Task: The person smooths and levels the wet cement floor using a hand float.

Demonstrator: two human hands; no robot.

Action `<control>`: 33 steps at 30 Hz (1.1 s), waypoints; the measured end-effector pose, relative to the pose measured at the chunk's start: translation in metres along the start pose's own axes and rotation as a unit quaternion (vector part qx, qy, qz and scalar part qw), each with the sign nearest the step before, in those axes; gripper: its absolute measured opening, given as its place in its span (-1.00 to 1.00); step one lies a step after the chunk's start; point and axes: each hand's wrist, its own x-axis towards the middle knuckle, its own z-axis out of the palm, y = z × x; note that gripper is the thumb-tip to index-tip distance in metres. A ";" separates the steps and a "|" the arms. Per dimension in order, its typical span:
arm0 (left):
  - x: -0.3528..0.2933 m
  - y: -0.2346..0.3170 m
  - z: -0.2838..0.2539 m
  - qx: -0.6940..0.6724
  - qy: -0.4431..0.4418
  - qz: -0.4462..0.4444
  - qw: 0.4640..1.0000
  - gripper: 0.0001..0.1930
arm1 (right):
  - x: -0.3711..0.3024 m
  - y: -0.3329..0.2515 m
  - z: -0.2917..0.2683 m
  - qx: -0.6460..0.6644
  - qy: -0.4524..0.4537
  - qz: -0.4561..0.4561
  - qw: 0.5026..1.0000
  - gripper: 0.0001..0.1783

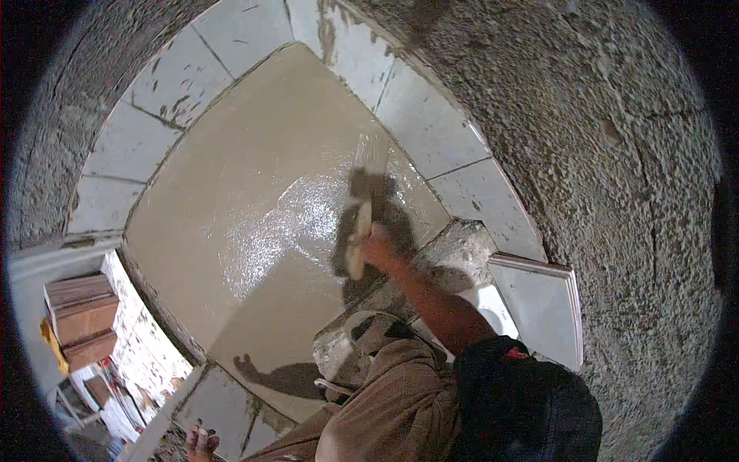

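Observation:
My right hand (377, 248) is closed around the pale handle of a hand trowel (358, 250), low over wet, smooth beige screed (254, 138). The trowel's blade is hard to make out against its dark shadow, and a pale streaked patch lies just beyond it. At the lower left edge, my left hand (202, 444) shows only in part. Its fingers are apart and bent a little, with nothing seen in them, beside the light tiles (215, 400). The screed shines wet left of the trowel, and my shadow falls across its near part.
White tiles (439, 127) splashed with mortar line the wall bases below rough grey walls (570, 108). A stack of tiles (539, 304) leans at the right, near a rough concrete block (458, 250). Brown boxes (81, 308) stand at the left. My bent knee (385, 385) is close to the screed.

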 end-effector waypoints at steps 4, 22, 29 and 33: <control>0.020 -0.014 -0.026 0.003 -0.083 -0.034 0.996 -0.55 | -0.024 0.008 0.078 -0.374 -0.166 -0.310 0.858 -0.65; 0.052 -0.046 -0.061 0.102 -0.219 -0.095 0.966 -0.56 | -0.026 0.031 0.056 0.554 0.003 0.212 0.805 -0.50; 0.029 -0.020 -0.038 0.313 -0.143 -0.021 0.939 -0.62 | -0.010 0.021 0.072 0.636 -0.014 0.192 0.747 -0.56; 0.048 -0.042 -0.064 0.340 -0.193 0.023 0.920 -0.65 | 0.023 -0.014 0.076 0.604 0.027 0.286 0.743 -0.47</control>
